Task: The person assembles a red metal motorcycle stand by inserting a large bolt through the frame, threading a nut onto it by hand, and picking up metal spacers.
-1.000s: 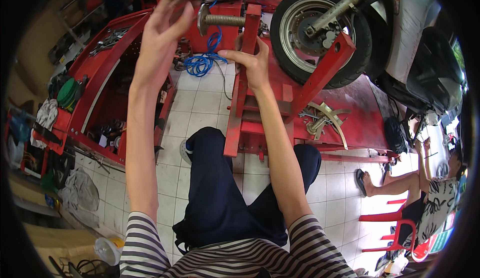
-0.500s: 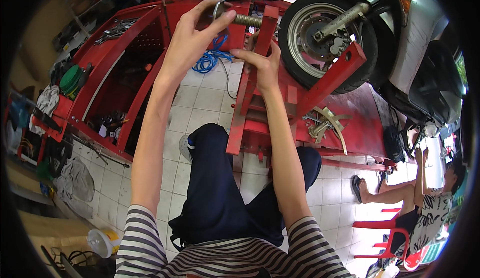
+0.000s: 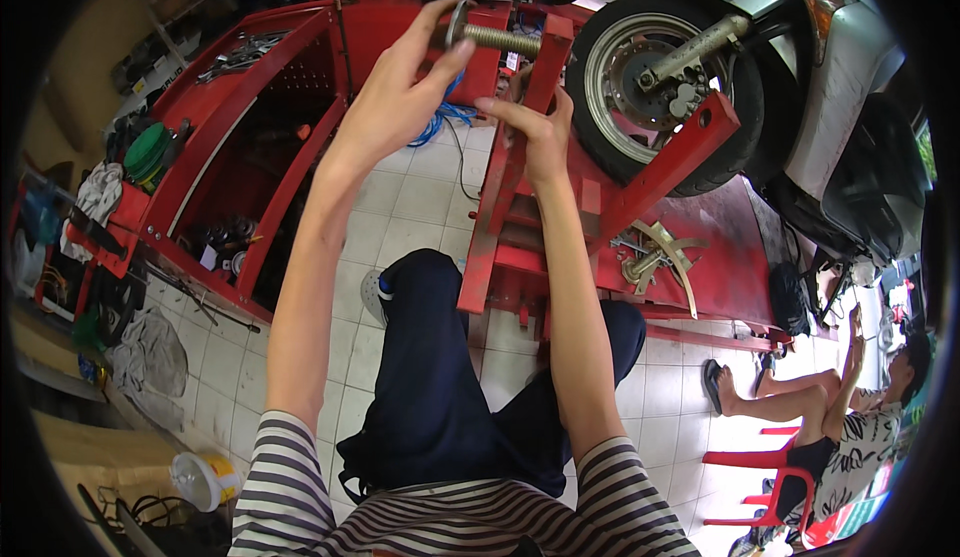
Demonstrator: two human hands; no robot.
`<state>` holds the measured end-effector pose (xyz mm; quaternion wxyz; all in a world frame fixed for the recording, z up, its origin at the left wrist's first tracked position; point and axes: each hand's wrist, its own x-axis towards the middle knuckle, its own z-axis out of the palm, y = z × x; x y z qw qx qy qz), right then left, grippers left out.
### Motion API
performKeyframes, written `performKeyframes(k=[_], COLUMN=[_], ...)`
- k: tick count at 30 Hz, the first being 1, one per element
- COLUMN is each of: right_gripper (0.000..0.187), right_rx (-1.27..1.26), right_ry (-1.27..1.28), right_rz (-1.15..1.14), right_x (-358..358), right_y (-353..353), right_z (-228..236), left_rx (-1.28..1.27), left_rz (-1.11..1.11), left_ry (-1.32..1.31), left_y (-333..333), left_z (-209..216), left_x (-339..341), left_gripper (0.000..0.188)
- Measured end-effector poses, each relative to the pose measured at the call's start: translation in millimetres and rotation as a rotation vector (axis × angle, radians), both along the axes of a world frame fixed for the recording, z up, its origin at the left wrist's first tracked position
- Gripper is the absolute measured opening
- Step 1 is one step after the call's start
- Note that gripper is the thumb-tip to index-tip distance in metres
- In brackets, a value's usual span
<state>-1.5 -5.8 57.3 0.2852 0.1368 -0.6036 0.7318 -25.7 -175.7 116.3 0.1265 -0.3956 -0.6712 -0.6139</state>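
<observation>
At the top centre, a threaded metal screw runs sideways into a red upright bar of a red steel clamp frame. My left hand has its thumb and fingers round the flat round end piece of this screw; the thumb is slightly blurred. My right hand is wrapped about the red upright bar below the screw, its thumb pointing left and the other fingers partly hidden behind the metal. Just right of the clamp stands the front wheel of a grey scooter.
A slanted red arm crosses before the wheel. Brass-coloured metal parts lie on the red platform. A red tool cabinet stands left. Blue hose coils behind my hands. A person sits on a red chair at right.
My left thumb has moved down from the screw's side to below its round end. My right hand keeps its place on the bar. The whole view has shifted slightly.
</observation>
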Motion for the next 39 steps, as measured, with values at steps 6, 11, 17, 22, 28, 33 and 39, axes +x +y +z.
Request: performKeyframes(k=[6,11,17,22,28,33,39], right_gripper=[0.033,0.029,0.033,0.029,0.028,0.034,0.030], right_rx=[-0.041,0.046,0.030,0.009,0.012,0.045,-0.002], right_ry=[-0.005,0.013,0.023,0.020,0.048,-0.002,-0.015], right_rz=[-0.047,-0.016,-0.016,-0.015,-0.026,-0.003,-0.009], right_x=[4,4,9,-1,-2,5,1], right_y=[-9,-8,-6,-5,-5,-5,-13], right_z=[-6,-1,2,-2,1,-1,2], left_rx=[0.312,0.211,0.192,0.452,0.097,0.131,0.275], left_rz=[-0.276,-0.096,-0.264,-0.064,0.170,0.353,0.386], left_ry=[0.117,-0.192,0.150,0.090,0.322,0.783,0.466], left_y=[-4,-1,-29,-30,2,-6,-10], left_z=[-5,-5,-10,5,0,-32,-39], left_x=[3,-5,-1,29,19,21,42], left_gripper=[0.039,0.047,0.022,0.024,0.035,0.026,0.020])
